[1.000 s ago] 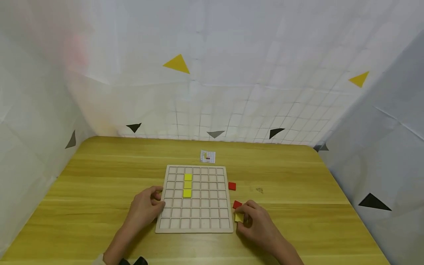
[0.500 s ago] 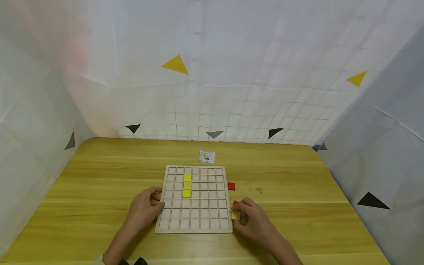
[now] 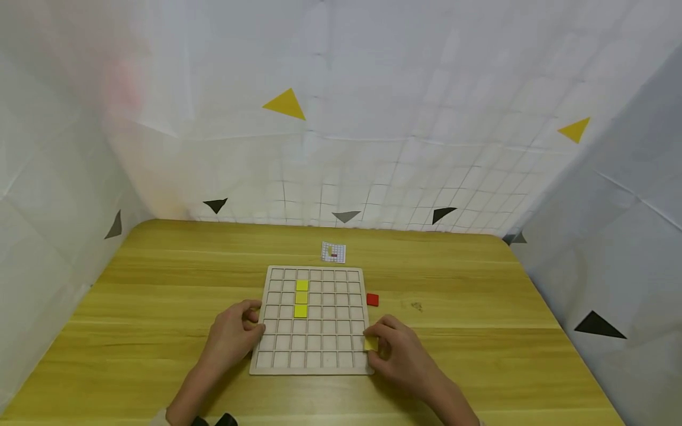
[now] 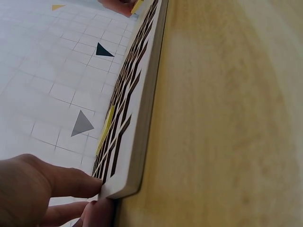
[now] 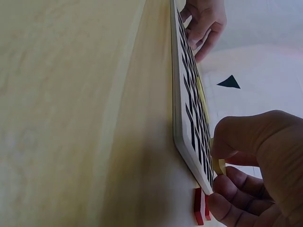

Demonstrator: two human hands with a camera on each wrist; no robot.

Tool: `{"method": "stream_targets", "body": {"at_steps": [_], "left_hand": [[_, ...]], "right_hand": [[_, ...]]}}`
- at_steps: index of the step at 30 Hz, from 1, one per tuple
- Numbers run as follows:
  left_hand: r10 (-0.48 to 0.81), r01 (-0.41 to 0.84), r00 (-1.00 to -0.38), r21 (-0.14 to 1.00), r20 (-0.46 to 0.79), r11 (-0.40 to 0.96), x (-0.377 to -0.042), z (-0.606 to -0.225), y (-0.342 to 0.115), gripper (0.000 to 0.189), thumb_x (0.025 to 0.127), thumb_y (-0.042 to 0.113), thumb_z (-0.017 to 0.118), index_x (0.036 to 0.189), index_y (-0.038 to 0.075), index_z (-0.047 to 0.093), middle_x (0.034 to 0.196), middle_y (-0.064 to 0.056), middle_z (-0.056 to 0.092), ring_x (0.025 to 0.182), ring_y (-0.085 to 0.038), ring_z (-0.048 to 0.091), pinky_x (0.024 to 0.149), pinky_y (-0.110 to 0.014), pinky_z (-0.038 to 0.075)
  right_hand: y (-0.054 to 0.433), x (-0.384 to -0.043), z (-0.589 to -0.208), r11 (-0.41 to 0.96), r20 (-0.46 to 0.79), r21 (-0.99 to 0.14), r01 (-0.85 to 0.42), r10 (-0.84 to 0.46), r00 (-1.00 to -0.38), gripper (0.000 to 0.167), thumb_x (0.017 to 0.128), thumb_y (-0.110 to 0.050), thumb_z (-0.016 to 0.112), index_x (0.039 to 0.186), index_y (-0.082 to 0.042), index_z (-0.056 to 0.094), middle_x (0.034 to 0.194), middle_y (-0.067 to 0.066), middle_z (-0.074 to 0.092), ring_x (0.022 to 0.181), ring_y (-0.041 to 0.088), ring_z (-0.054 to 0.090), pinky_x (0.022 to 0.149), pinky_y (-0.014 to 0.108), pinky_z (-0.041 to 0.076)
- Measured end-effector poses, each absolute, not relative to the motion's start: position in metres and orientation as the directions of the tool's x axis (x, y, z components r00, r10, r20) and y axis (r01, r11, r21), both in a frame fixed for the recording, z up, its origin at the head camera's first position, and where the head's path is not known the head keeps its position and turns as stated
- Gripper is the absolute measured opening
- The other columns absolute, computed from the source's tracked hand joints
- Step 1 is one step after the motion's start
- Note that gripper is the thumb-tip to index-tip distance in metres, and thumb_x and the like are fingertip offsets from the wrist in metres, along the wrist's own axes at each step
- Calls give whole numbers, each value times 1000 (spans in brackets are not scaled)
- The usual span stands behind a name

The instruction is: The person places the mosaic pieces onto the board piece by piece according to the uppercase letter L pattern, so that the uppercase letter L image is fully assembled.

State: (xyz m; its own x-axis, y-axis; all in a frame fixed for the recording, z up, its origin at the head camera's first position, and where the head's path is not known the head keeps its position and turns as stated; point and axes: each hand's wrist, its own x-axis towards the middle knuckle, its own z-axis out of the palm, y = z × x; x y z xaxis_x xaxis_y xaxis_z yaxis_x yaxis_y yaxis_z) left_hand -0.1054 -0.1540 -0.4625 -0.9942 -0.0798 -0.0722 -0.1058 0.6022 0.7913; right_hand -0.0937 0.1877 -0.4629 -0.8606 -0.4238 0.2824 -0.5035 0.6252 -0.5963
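Note:
A pale wooden grid board [image 3: 314, 360] lies on the table, with several yellow square tiles [image 3: 301, 310] in a line in its third column. My left hand [image 3: 234, 332] grips the board's left edge; in the left wrist view the thumb [image 4: 75, 183] lies on its top face. At the right edge my right hand [image 3: 402, 358] pinches a yellow square tile [image 3: 370, 343] between thumb and fingers, over the board's rim. A red square tile [image 3: 372, 300] lies just right of the board. Two red tiles [image 5: 199, 207] show beneath the right hand in the right wrist view.
A small printed grid card [image 3: 333, 252] with coloured squares lies behind the board. The wooden table [image 3: 458, 278] is bounded by white sheet walls [image 3: 373, 89] bearing yellow, grey and black triangles. A dark object [image 3: 226, 420] shows at the bottom edge.
My right hand has moved slightly left with the yellow tile, from beside the board to over its right rim. The nearer red tile is now hidden in the head view. My left hand stays put.

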Motion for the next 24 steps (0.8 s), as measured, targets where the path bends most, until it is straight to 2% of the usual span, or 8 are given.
{"method": "stream_targets", "body": {"at_steps": [7, 17, 24], "left_hand": [[-80, -117, -993, 788, -86, 605, -106, -462, -154, 46, 83, 7, 74, 128, 1, 64, 98, -5, 64, 83, -15, 65, 70, -34, 53], [-84, -115, -993, 790, -80, 602, -107, -464, -154, 46, 83, 7, 74, 127, 1, 64, 97, -5, 63, 82, -15, 65, 70, -33, 53], [-81, -112, -994, 790, -79, 603, -106, -464, -154, 46, 83, 6, 74, 127, 1, 64, 97, -5, 63, 82, -15, 65, 70, -33, 53]], "right_hand": [[182, -96, -460, 615, 274, -604, -507, -437, -857, 33, 69, 4, 76, 99, -9, 73, 93, -6, 56, 74, 14, 55, 62, 24, 49], [174, -100, -459, 585, 316, -581, -565, -478, -820, 34, 67, 2, 74, 98, -10, 73, 92, -6, 56, 72, 15, 55, 61, 20, 46], [168, -103, -459, 570, 326, -570, -592, -505, -800, 33, 70, 2, 72, 100, -10, 73, 94, -6, 57, 72, 14, 55, 62, 21, 47]]}}
